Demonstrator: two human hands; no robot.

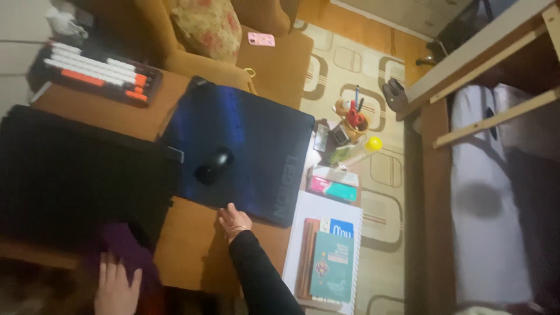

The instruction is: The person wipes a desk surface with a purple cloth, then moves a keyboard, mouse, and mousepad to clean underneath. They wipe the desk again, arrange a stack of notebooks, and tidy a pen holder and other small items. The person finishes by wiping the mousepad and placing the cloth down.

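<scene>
My right hand [234,221], in a black sleeve with a thin bracelet at the wrist, rests its fingertips on the near edge of a large dark blue mouse pad [256,146]. It holds nothing that I can see. A black mouse [214,165] lies on the pad, a hand's length beyond my fingers. My left hand [116,284] lies flat with fingers apart on a purple cloth [125,245] at the bottom left. A big black screen or laptop [76,175] fills the left side of the wooden desk [186,245].
A black, white and orange keyboard [93,71] sits at the desk's far left. Books and a white pad [326,256], a teal and pink box [332,189], a yellow-capped bottle [363,148] and a pen holder [353,116] are to the right. Beyond are an armchair with a floral cushion [207,26] and a pink phone [261,39].
</scene>
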